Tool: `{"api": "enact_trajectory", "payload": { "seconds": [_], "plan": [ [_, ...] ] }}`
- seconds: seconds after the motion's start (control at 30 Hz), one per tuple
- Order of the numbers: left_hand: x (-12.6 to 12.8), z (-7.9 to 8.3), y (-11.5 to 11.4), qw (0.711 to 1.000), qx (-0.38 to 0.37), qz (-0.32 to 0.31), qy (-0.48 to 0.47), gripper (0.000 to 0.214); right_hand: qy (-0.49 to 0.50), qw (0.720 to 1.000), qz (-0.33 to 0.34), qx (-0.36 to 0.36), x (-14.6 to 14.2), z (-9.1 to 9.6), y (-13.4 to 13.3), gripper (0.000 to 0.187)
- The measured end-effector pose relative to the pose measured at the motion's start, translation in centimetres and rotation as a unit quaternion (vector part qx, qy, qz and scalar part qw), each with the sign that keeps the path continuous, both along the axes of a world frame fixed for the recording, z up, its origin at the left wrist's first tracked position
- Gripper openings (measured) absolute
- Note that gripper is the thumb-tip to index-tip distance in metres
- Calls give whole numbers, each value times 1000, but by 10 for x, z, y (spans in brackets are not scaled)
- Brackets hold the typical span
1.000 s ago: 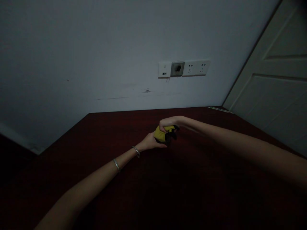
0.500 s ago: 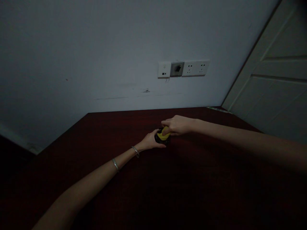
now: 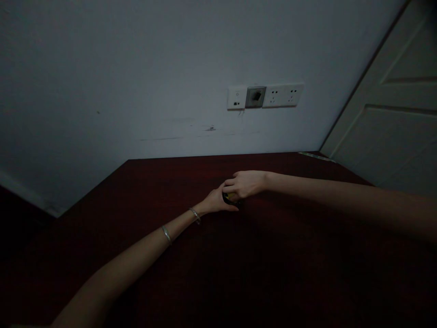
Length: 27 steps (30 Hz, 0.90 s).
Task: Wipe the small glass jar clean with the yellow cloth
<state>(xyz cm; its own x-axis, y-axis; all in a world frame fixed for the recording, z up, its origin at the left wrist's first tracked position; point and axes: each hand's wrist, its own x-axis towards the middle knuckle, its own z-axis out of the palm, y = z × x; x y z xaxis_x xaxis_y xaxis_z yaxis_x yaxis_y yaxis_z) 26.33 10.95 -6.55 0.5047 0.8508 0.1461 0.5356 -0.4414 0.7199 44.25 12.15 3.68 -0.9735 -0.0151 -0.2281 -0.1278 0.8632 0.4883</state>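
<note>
Both my hands meet over a small yellow and black object (image 3: 229,197) on the dark red table (image 3: 273,255). My left hand (image 3: 215,202) cups it from the left, fingers curled round its side. My right hand (image 3: 245,183) lies over its top with fingers closed on it, so only a sliver of yellow and black shows between the hands. What the object is cannot be made out. Two thin bracelets (image 3: 195,215) sit on my left forearm.
A white wall rises behind the table with a row of sockets and a switch (image 3: 265,96). A pale panelled door (image 3: 392,118) stands at the right. A light strip (image 3: 314,156) lies at the table's far right corner.
The yellow part, held up and plainly showing a second ago, has been pressed down into the black part. My right hand has lowered over it and now covers nearly all of it.
</note>
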Motion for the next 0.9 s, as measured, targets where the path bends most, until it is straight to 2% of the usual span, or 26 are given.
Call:
{"api": "enact_trajectory", "payload": {
  "seconds": [0.17, 0.3, 0.37, 0.47, 0.57, 0.67, 0.77, 0.83, 0.9],
  "plan": [
    [2, 4, -3, 1000, -7, 6, 0, 83, 12, 1000, -21, 17, -1, -6, 3, 19],
    [3, 4, -4, 1000, -20, 20, 1, 81, 18, 991, -135, -16, -3, -4, -5, 15],
    [3, 3, -3, 1000, -24, 18, -3, 85, 14, 975, -215, -56, -9, 0, -11, 16],
    [3, 2, -3, 999, -26, 24, -9, 91, 11, 933, -339, -120, -21, 7, -17, 24],
    [3, 3, -4, 999, -31, 19, -12, 93, 1, 898, -412, -154, -30, 14, -14, 26],
    [2, 4, -6, 1000, -25, 8, -8, 94, -29, 868, -451, -207, -30, 24, -4, 24],
    [2, 5, -7, 1000, -16, 3, -11, 95, -52, 842, -456, -283, -18, 36, 7, 26],
    [1, 5, -8, 1000, -16, 0, -17, 93, -27, 832, -448, -325, -7, 45, 11, 34],
    [1, 5, -9, 1000, -14, 0, -17, 91, 42, 832, -430, -349, 4, 51, 12, 40]
  ]
}}
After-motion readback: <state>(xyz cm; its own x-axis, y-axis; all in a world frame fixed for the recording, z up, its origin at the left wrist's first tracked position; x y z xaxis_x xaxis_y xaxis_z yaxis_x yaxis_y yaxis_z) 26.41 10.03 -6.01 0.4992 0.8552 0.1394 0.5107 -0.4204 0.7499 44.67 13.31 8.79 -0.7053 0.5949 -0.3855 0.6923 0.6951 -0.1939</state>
